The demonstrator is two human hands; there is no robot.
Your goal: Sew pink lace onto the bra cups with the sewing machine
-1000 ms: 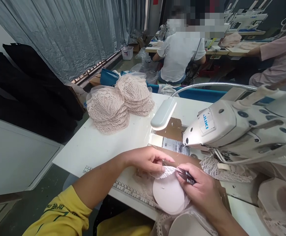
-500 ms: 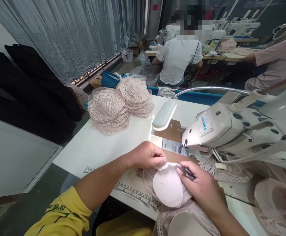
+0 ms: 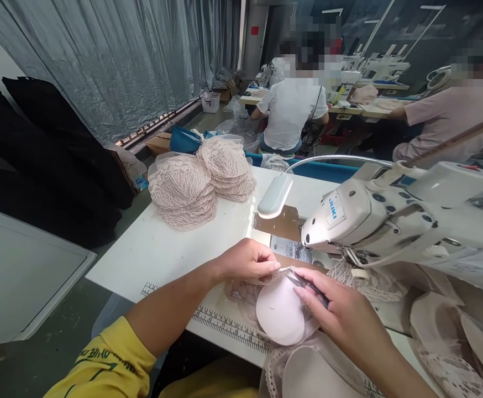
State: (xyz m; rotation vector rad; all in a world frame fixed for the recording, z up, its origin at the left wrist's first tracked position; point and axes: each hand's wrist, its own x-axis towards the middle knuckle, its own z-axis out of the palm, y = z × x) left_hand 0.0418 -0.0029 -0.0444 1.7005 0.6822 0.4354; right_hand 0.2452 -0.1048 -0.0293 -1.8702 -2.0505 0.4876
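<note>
My left hand point(image 3: 252, 258) pinches the narrow edge of a beige lace bra between thumb and fingers. Below that edge lies a smooth white bra cup point(image 3: 281, 312), its inner side up, with lace and mesh around it. Dark thread snips point(image 3: 316, 292) are gripped in my right hand point(image 3: 341, 301), their blades pointing left beside the pinched edge. Whether the blades touch the fabric I cannot tell. A second cup point(image 3: 316, 376) of the same beige kind hangs over the table's front edge, towards my lap.
A white sewing machine point(image 3: 349, 213) stands on the right, with a lamp point(image 3: 275, 196) on a bendy neck. Two stacks of lace cups point(image 3: 183, 188) sit at the back left of the table point(image 3: 142, 251). More lace pieces point(image 3: 444, 331) lie at right. Two people work beyond.
My right hand has brought the snips slightly up and left, and the blades now show more, apart at the cup's top edge. The left hand keeps its pinch. The camera view has turned slightly right.
</note>
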